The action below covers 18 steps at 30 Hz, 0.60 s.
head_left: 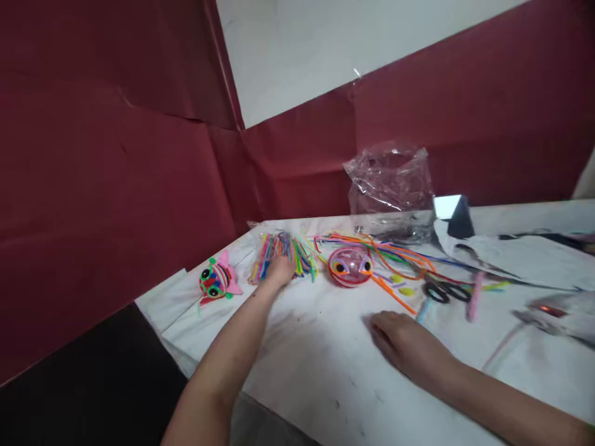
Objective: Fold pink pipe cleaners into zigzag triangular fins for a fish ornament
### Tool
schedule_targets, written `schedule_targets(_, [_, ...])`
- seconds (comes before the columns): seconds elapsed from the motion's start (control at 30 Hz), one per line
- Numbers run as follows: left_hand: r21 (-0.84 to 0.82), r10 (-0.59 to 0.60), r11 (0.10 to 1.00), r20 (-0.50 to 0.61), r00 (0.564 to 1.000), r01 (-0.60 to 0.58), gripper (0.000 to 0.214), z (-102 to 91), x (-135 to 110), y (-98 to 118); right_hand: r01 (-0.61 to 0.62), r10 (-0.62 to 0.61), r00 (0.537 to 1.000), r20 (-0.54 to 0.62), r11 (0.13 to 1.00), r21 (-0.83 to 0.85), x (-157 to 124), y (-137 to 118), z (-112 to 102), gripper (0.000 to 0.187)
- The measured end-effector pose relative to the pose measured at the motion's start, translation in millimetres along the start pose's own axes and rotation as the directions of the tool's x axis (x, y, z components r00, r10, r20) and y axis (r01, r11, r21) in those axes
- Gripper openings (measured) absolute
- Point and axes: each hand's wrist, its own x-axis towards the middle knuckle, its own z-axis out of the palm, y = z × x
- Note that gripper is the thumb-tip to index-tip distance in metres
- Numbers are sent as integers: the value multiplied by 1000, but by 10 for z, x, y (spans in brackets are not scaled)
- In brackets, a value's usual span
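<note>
My left hand (280, 271) reaches out over a bundle of coloured pipe cleaners in clear wrap (279, 251) and rests on it, the fingers curled around the bundle's near end. To its left lies a finished pipe-cleaner fish with big eyes (216, 280). To its right sits a pink ball with stuck-on eyes (349, 266). My right hand (403, 344) lies palm down on the white table (316, 365), fingers loosely together, holding nothing. Loose pipe cleaners (390, 251) fan out behind the ball. Black-handled scissors (447, 291) lie just beyond my right hand.
A crumpled clear plastic bag (389, 179) stands at the back against the dark red wall. White paper sheets (520, 257) and a small dark box (458, 217) lie at the right. A blurred red-and-white object (553, 310) sits at the far right. The table's left edge drops off near the fish.
</note>
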Motion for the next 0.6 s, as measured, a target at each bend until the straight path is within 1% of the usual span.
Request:
schedule_targets(0.07, [-34,17,999,8,1000,-17,30,42,-20,5,-7,8,995,-103,1000,7,32,99,-116,24])
schedule_targets(0.13, [-66,23,998,-2,1000,-23,27,83,-41,-4,-16,12,981,-195,1000,-19,158,201,-239,22])
schedule_targets(0.2, [-98,18,995,-26,1000,-20,26,121,-69,-24,-4,-20,955,-294,997,-81,399,299,-356,28])
schedule_targets(0.23, [-111,7,994,-47,999,-12,28,138,-86,-34,-12,-28,952,-306,992,-127,546,343,-401,32])
schedule_targets(0.3, [-136,-17,991,-97,995,3,38,168,-124,-47,-11,-57,948,-313,978,-210,836,416,-442,50])
schedule_targets(0.37, [-163,-29,987,-135,990,6,47,193,-151,-52,8,-81,959,-272,966,-259,1049,465,-406,66])
schedule_targets(0.4, [-178,-29,984,-146,989,3,50,203,-153,-56,31,-98,966,-238,962,-271,1112,484,-362,69])
schedule_targets(0.47, [-211,-28,977,-154,988,-5,49,219,-125,-82,96,-146,976,-161,955,-282,1153,517,-245,67])
schedule_targets(0.5, [-230,-26,973,-152,988,-10,46,224,-97,-107,117,-165,975,-149,950,-288,1142,535,-184,66])
schedule_targets(0.6, [-283,-1,958,-123,992,-34,36,229,7,-210,138,-204,963,-177,936,-324,1067,596,-44,61])
